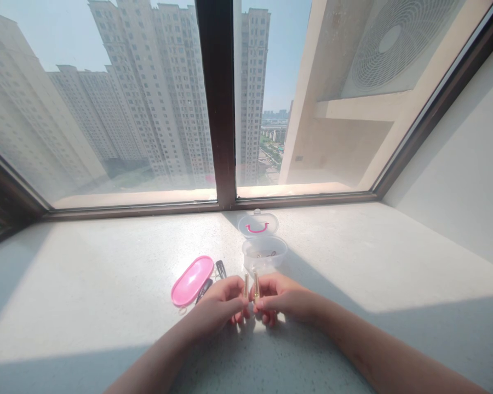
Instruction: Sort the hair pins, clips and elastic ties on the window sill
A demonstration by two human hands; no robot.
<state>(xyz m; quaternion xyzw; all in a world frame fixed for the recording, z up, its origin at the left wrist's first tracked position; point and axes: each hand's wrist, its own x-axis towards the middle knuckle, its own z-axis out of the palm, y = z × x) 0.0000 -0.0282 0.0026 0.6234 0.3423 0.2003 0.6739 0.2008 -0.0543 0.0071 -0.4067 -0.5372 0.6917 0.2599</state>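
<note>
My left hand (224, 300) pinches a slim gold hair clip (246, 285), which stands nearly upright between thumb and fingers. Close beside it, my right hand (283, 297) grips a second gold hair clip (256, 284). Both hands are low over the white sill, almost touching. Left of them lies a pink oval tray (192, 280). A black snap hair clip (221, 269) and another dark clip (204, 290), partly covered by my left hand, lie next to it. Behind my hands stands a clear oval plastic box (264, 253) with a few small dark items inside.
The box's clear lid (258, 225), with a pink handle, is flipped open toward the window. Thin light hair ties (183, 311) show by the pink tray. A dark window frame (225, 203) borders the sill (107, 295) at the back, and a white wall (456, 164) rises on the right.
</note>
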